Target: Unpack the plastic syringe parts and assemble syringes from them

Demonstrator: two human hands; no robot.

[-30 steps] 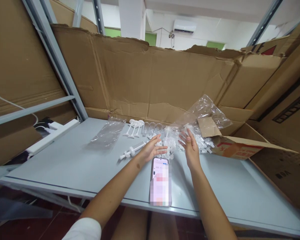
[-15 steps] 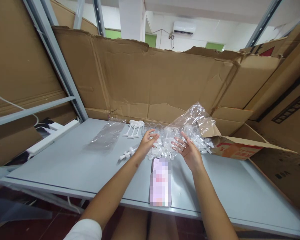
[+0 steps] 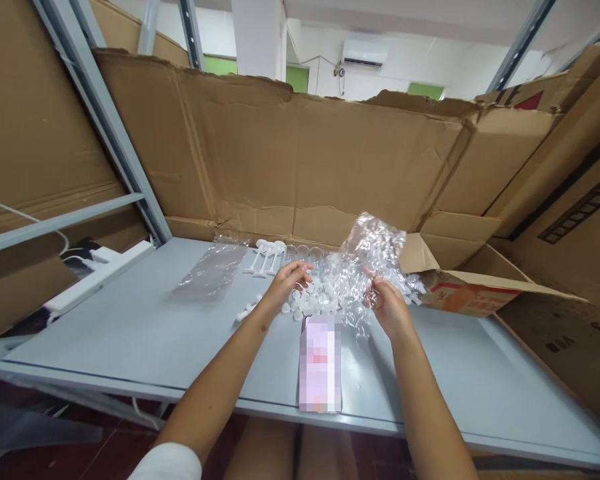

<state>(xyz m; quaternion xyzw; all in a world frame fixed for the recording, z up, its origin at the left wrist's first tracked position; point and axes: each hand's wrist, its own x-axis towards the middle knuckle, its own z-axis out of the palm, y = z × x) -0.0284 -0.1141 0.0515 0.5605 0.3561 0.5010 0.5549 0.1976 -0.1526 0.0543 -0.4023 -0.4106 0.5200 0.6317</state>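
Observation:
My right hand [image 3: 386,303] is closed on the crumpled edge of a clear plastic bag [image 3: 375,243], which spreads up and to the left of it. My left hand [image 3: 289,283] has its fingers curled but apart, with nothing held, over the left side of a pile of small white plastic parts [image 3: 305,303]. Behind that hand stand clear coiled or ribbed pieces [image 3: 304,253], and left of them lie white T-shaped parts [image 3: 263,259]. A phone [image 3: 320,367] with a blurred screen lies in front of the pile.
Flat on the grey table [image 3: 145,320] lies another clear bag [image 3: 213,270]. An open carton [image 3: 473,297] is at the right, a white power strip [image 3: 100,277] at the left. A cardboard wall [image 3: 300,160] closes the back.
My right hand has closed on the clear bag, which is now bunched and drawn toward the front. My left hand has shifted slightly left, uncovering more of the white parts.

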